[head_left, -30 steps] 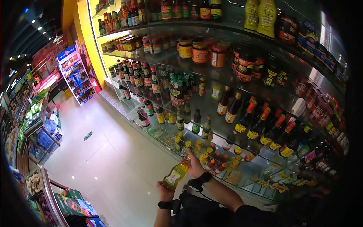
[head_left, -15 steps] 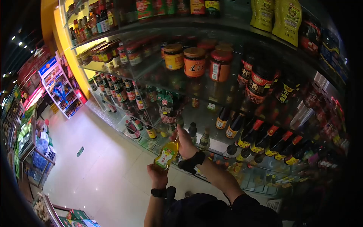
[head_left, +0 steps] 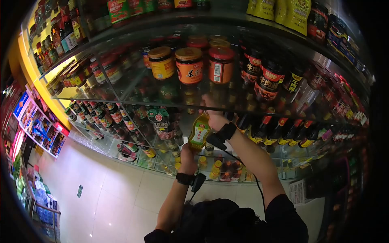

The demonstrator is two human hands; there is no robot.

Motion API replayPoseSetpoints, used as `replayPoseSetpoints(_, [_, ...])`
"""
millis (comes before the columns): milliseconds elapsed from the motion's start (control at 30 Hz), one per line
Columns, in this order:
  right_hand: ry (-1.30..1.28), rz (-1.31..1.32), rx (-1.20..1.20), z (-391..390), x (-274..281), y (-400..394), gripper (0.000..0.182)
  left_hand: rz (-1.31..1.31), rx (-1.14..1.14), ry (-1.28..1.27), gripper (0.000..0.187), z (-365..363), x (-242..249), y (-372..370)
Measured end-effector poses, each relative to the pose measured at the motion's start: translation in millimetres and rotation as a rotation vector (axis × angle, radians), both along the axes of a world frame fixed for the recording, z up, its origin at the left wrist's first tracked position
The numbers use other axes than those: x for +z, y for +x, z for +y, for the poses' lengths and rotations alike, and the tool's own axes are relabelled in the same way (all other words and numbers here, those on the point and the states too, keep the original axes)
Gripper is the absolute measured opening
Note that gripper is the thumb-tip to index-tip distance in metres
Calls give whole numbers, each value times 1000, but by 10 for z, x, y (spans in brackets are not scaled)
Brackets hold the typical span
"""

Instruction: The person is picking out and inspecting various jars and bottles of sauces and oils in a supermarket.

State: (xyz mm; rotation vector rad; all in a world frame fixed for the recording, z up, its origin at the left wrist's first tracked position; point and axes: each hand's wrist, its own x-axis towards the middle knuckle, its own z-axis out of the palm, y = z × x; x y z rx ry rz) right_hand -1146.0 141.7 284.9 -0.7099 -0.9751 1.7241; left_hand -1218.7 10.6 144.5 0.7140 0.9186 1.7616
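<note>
A small bottle of yellow oil with a green-and-white label is held tilted between both hands, in front of the lower shelf. My left hand is closed around its base end. My right hand grips the neck end, its upper fingers seen through the glass shelf edge just above. Left of the bottle stands a dark green-capped packet or jar with a red round mark. Dark sauce bottles with red necks and yellow labels line the shelf to the right of my right hand.
The glass shelf above carries an orange-labelled jar, a red-lidded jar and black beef sauce jars. Yellow pouches stand higher up. A pale tiled floor lies below left, and a white crate sits below right.
Both hands have moved up and to the right with the oil bottle, closer to the shelf. The view has shifted, so the shelves appear further left.
</note>
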Motion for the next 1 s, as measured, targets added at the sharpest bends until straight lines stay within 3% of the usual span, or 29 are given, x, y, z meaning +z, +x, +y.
replayPoseSetpoints(33, [-3,-1,-15,38,9,-4,12,177,-61,65,33,61,-40,-48])
replayPoseSetpoints(67, [19,45,-65,74,12,1,11,175,-77,64,33,153,-107,-87])
replayPoseSetpoints(133, [41,91,-127,105,83,1,11,28,-140,-6,25,330,-166,-125])
replayPoseSetpoints(233, [69,119,-17,185,141,-18,10,-37,-117,35,26,487,-120,-117])
replayPoseSetpoints(267, [238,-41,-44,257,91,-34,10,-334,-242,-59,35,625,-178,-222])
replayPoseSetpoints(300, [405,-204,-70,289,84,-42,10,-334,-249,-61,35,666,-110,-215])
replayPoseSetpoints(367, [463,-254,-112,345,63,-41,11,-259,-167,-396,48,709,7,-175])
replayPoseSetpoints(400, [521,-302,-143,365,52,-47,12,-234,-259,-384,59,697,33,-217])
replayPoseSetpoints(500, [659,-439,-193,483,-10,-59,12,-237,-343,-361,63,808,-5,-323])
replayPoseSetpoints(600, [444,-234,-214,636,-160,-92,11,-239,-348,-311,63,902,18,-282])
replayPoseSetpoints(700, [317,-193,-320,527,-103,-104,11,-243,-359,-324,62,1005,2,-260])
replayPoseSetpoints(1000, [528,-168,-321,633,-136,-201,11,-210,-378,-312,60,1115,21,-329])
